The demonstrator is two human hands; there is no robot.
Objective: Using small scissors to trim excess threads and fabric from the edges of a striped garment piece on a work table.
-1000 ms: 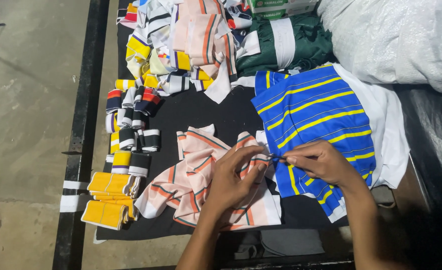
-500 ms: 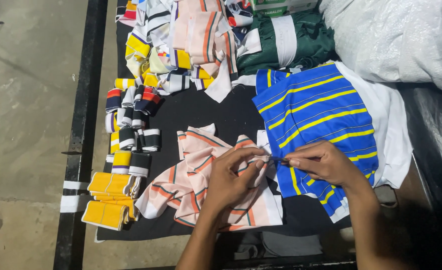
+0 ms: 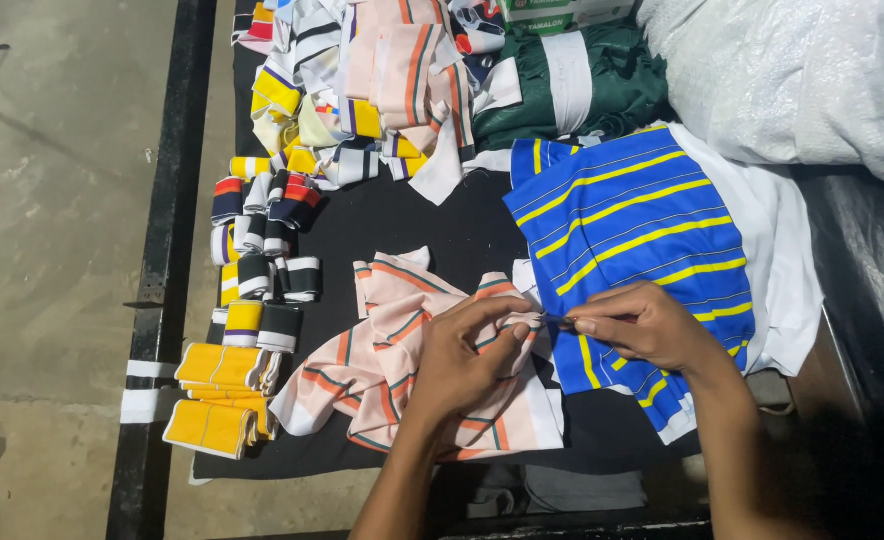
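Observation:
My left hand (image 3: 462, 362) lies on a pale pink cloth with orange and dark stripes (image 3: 392, 350), its fingers pinching a bunched fold of it near the middle of the black table. My right hand (image 3: 647, 325) sits just to the right, fingertips pinched on a small thin dark thing (image 3: 558, 320) at that same fold; I cannot make out what it is. Under the right hand lies a blue cloth with yellow stripes (image 3: 627, 215), spread over a white cloth (image 3: 777, 240).
Rolled striped fabric bands (image 3: 262, 250) and yellow folded bands (image 3: 220, 395) line the table's left edge (image 3: 167, 300). A heap of striped strips (image 3: 362, 80) and a green cloth (image 3: 572, 85) lie at the back. A white sack (image 3: 792, 70) sits at the back right. Concrete floor lies to the left.
Both hands stay at the pink cloth's fold; the fingers have shifted only slightly, with the right fingertips now a little closer to the left thumb.

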